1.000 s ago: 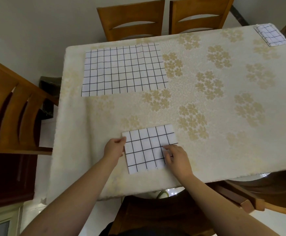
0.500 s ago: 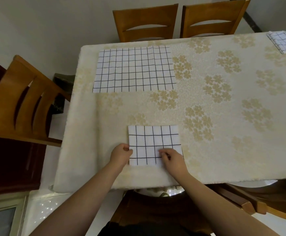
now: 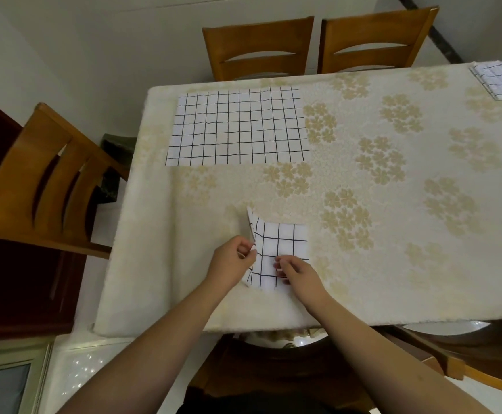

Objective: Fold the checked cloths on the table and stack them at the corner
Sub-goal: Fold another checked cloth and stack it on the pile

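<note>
Two bare forearms, no sleeves, watch or rings visible; hands (image 3: 233, 259) (image 3: 299, 273) bare, ungloved; dark garment at bottom edge.

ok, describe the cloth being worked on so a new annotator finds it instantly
Start at the table with the cream flowered cover and go to its near edge. The small folded cloth lies there; the left hand pinches its raised left edge, the right hand presses it. The other two cloths are untouched.

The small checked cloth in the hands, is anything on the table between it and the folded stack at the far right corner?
Nothing visible. The left hand pinches the small checked cloth and the right hand presses on it. From there to the folded stack only bare tablecloth shows. The large unfolded cloth lies off to the left.
</note>
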The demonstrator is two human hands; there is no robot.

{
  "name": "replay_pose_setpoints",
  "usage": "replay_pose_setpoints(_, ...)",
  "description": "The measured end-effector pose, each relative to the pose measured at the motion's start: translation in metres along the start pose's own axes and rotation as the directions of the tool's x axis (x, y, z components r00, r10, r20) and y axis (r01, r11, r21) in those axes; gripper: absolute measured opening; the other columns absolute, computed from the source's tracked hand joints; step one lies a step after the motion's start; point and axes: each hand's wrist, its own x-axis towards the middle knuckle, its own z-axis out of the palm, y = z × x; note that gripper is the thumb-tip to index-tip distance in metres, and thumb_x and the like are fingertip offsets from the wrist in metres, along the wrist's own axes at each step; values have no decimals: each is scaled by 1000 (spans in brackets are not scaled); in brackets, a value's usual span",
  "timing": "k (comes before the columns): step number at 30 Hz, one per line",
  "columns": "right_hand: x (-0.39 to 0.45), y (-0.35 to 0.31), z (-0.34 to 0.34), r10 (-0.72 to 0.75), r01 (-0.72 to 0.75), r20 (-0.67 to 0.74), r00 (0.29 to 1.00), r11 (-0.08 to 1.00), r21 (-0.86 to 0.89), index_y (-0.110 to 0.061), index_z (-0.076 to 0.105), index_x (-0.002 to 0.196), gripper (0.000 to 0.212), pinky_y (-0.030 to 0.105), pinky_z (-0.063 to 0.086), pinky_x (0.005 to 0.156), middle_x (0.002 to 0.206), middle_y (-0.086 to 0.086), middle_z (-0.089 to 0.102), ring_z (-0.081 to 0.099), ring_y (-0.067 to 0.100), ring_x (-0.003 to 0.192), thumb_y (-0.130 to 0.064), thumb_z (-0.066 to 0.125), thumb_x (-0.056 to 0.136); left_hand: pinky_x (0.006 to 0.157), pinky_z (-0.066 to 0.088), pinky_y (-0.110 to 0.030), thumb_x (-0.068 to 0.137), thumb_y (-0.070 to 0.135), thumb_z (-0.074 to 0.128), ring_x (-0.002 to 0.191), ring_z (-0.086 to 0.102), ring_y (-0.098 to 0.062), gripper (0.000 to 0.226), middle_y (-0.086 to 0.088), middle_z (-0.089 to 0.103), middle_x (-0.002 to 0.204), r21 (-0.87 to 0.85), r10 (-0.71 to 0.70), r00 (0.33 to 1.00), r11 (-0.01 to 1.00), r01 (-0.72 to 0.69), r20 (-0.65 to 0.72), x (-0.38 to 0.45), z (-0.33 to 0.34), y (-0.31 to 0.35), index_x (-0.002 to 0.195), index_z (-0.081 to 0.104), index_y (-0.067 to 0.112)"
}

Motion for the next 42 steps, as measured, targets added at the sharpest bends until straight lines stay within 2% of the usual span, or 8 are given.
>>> replay_pose_setpoints(6, 14, -30, -15, -11, 8, -104, 995, 999, -34, -30, 65, 90, 23, 28, 54, 74, 91, -9, 71, 68, 2, 73, -46, 50, 95, 63, 50, -25, 85, 26, 67, 62, 58, -9, 8, 10, 58, 68, 24, 62, 995, 998, -64, 81, -2, 31, 18, 83, 60, 23)
replay_pose_setpoints(9, 25, -40, -24, 2, -11, -112, 994, 997, -81, -21, 68, 88, 36, 30, 55, 71, 83, -6, 72, 69, 5, 68, -54, 56, 90, 67, 51, -30, 84, 23, 66, 63, 57, -11, 7, 10, 58, 67, 24, 71, 991, 997, -74, 114, -1, 43, 23, 85, 60, 21)
replay_pose_setpoints(17, 47, -35, -43, 30, -79, -155, 987, 944, -321, -17, 64, 70, 19, 33, 53, 67, 66, 2, 67, 61, 17, 61, -25, 60, 87, 66, 54, -28, 86, 28, 66, 68, 62, -11, 9, 8, 64, 75, -28, 89, 980, 996, -85, 178, -3, 64, 21, 89, 63, 20)
replay_pose_setpoints(21, 48, -22, -49, 61, -125, -188, 980, 928, -350, -3, 69, 80, 25, 31, 48, 62, 74, 14, 70, 62, 24, 65, -24, 58, 87, 68, 54, -25, 90, 29, 63, 73, 61, -7, 7, 10, 64, 79, 3, 86, 986, 996, -88, 142, -1, 62, 9, 91, 63, 22)
replay_pose_setpoints(28, 54, -6, -56, 112, -182, -193, 975, 900, -397, -14, 70, 89, 14, 24, 50, 59, 72, 1, 71, 67, 16, 67, -25, 61, 88, 68, 49, -20, 91, 21, 61, 73, 59, -6, 4, 7, 63, 82, 59, 78, 995, 995, -82, 63, 21, 51, -13, 94, 63, 19)
replay_pose_setpoints(32, 55, 0, -55, 87, -167, -196, 977, 882, -441, -17, 65, 95, 13, 28, 51, 61, 78, 1, 70, 65, 17, 69, -27, 65, 87, 68, 40, -10, 91, 19, 60, 74, 55, -4, 15, 4, 58, 99, 142, 145, 988, 978, -151, 54, 44, 49, -15, 106, 64, 19)
replay_pose_setpoints(37, 51, 5, -52, 28, -144, -232, 972, 854, -500, -18, 57, 99, 20, 28, 47, 58, 79, -4, 64, 62, 17, 70, -29, 65, 86, 96, 42, -31, 92, 16, 58, 108, 52, -20, 37, -3, 52, 124, 334, 255, 958, 899, -284, 131, 74, 56, -3, 129, 57, 16)
replay_pose_setpoints(42, 42, 10, -53, 24, -158, -251, 968, 836, -525, -19, 57, 100, 21, 29, 47, 58, 79, -4, 62, 60, 17, 70, -34, 63, 88, 101, 37, -39, 92, 21, 59, 120, 45, -26, 40, -5, 51, 130, 501, 245, 944, 802, -325, 220, 96, 69, 9, 132, 54, 19)
